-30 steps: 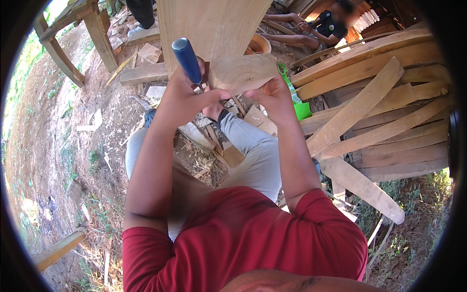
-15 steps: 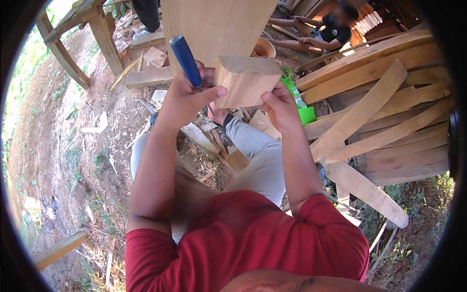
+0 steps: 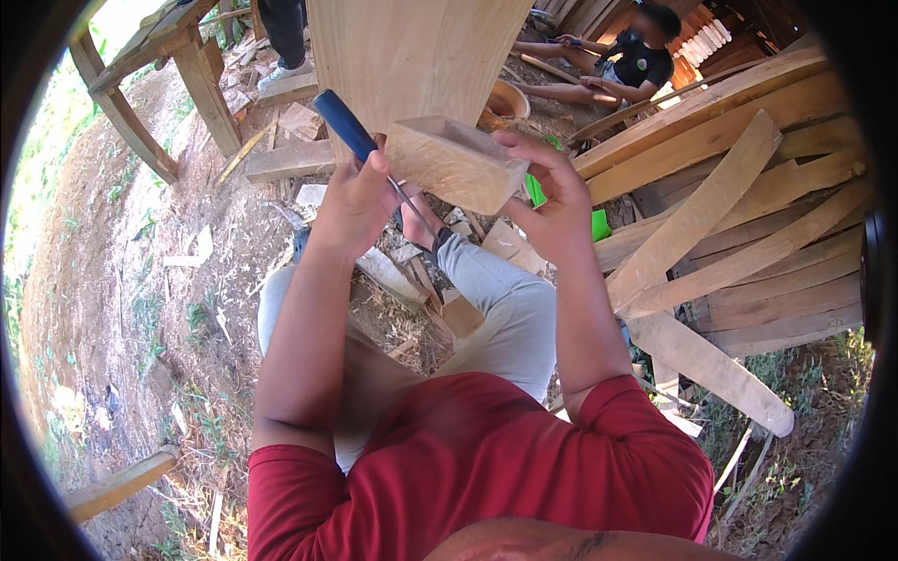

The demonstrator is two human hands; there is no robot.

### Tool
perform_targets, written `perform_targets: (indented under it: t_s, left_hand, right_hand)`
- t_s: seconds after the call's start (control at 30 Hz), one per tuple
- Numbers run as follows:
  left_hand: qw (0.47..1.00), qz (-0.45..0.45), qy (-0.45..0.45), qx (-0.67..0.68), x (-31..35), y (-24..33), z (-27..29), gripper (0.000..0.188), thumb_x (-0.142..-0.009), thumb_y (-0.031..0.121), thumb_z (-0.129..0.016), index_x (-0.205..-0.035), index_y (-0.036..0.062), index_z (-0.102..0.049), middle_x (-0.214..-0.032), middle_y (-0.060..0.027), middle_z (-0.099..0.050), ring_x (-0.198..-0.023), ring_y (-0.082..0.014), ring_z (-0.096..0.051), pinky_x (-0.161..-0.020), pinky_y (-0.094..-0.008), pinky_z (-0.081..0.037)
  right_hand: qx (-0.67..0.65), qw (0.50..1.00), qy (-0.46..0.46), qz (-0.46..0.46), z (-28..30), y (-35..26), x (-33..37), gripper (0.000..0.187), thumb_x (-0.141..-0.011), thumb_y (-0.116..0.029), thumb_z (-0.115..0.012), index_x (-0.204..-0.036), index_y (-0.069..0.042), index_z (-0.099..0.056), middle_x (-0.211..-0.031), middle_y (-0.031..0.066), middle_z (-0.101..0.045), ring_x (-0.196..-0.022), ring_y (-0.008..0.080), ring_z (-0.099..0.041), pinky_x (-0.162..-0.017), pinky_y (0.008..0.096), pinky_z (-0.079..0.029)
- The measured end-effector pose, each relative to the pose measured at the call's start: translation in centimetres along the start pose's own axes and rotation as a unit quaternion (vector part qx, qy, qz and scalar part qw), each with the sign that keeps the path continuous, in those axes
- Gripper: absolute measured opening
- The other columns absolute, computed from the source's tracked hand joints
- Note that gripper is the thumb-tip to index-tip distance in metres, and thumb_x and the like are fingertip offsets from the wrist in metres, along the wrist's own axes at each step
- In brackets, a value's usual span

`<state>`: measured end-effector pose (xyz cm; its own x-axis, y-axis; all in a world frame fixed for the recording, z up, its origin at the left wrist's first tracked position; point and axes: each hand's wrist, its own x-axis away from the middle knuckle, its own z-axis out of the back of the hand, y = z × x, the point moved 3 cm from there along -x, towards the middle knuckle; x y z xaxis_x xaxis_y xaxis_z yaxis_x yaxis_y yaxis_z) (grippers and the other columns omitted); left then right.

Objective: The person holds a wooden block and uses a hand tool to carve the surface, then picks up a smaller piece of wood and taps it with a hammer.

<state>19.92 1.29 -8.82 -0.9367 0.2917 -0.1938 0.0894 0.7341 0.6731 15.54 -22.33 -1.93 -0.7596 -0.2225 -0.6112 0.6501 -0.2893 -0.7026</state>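
A pale wooden block [image 3: 454,173] is held up in front of me, tilted, its rough-grained broad face toward me. My right hand [image 3: 552,192] grips its right end, fingers on the upper edge and thumb at the lower corner. In my left hand [image 3: 357,201] is a blue-handled tool [image 3: 344,123] with a thin metal shaft. Its handle points up and left, and the shaft slants down below the block. The left fingers are partly hidden at the block's left end, so I cannot tell whether they also touch it.
Beyond the block stands a wide wooden board [image 3: 412,56]. Curved planks [image 3: 711,206] are stacked on the right. A brown bowl [image 3: 508,99] sits behind, near a seated person [image 3: 641,56]. Another person's legs [image 3: 283,33] show beside a wooden frame [image 3: 201,75]. Wood scraps and shavings litter the ground.
The block has been turned, bringing its rough face toward me, and shifted slightly left. My right hand has moved up around its end. The tool's handle now leans further left.
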Motion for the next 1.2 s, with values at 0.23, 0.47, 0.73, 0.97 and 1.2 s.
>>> perform_targets:
  t_s: [0.23, 0.47, 0.73, 0.97, 1.2]
  left_hand:
    - [0.996, 0.045, -0.062, 0.049, 0.4, -0.7, -0.6, 0.106, -0.083, 0.071, -0.074, -0.152, -0.0020, -0.040, -0.145, -0.0166, -0.057, -0.132, -0.0284, -0.058, -0.109, -0.0454, -0.049]
    - [0.996, 0.038, -0.068, 0.035, 0.7, -0.3, -1.0, 0.113, -0.083, 0.078, -0.066, -0.158, 0.0000, -0.031, -0.157, -0.0184, -0.046, -0.144, -0.0332, -0.048, -0.120, -0.0510, -0.041]
    - [0.996, 0.036, -0.072, -0.026, 1.0, -0.1, -1.3, 0.116, -0.076, 0.071, -0.081, -0.153, -0.0047, -0.038, -0.150, -0.0173, -0.053, -0.138, -0.0290, -0.055, -0.115, -0.0443, -0.046]
    - [0.997, 0.031, -0.061, -0.036, 1.2, -0.2, -1.4, 0.118, -0.072, 0.069, -0.086, -0.150, -0.0067, -0.041, -0.145, -0.0165, -0.057, -0.133, -0.0269, -0.059, -0.112, -0.0420, -0.049]
    - [0.997, 0.041, -0.058, 0.012, 1.2, -0.9, -1.3, 0.103, -0.090, 0.072, -0.065, -0.154, -0.0032, -0.037, -0.149, -0.0189, -0.054, -0.136, -0.0311, -0.056, -0.115, -0.0454, -0.046]
  right_hand:
    - [0.215, 0.966, -0.045, 0.133, -2.1, -3.3, -0.1, 0.056, -0.067, 0.002, -0.086, -0.116, -0.008, -0.063, -0.136, 0.0159, -0.067, -0.123, 0.0378, -0.064, -0.103, 0.0429, -0.052]
    - [0.310, 0.931, -0.065, 0.179, -3.0, -5.5, -0.6, 0.062, -0.063, -0.018, -0.090, -0.118, -0.011, -0.063, -0.141, 0.0115, -0.062, -0.119, 0.0375, -0.061, -0.100, 0.0517, -0.050]
    - [0.397, 0.905, -0.106, 0.111, -2.6, -5.5, -0.6, 0.095, -0.060, -0.033, -0.092, -0.146, -0.015, -0.057, -0.157, 0.0151, -0.046, -0.130, 0.0410, -0.053, -0.108, 0.0542, -0.044]
    - [0.412, 0.899, -0.114, 0.095, -2.7, -5.4, -0.3, 0.089, -0.062, -0.034, -0.090, -0.145, -0.019, -0.061, -0.161, 0.0154, -0.043, -0.134, 0.0413, -0.051, -0.112, 0.0538, -0.041]
    - [0.358, 0.922, -0.089, 0.119, -2.4, -5.2, 0.3, 0.079, -0.064, -0.034, -0.092, -0.136, -0.018, -0.065, -0.154, 0.0132, -0.050, -0.129, 0.0384, -0.055, -0.107, 0.0535, -0.045]
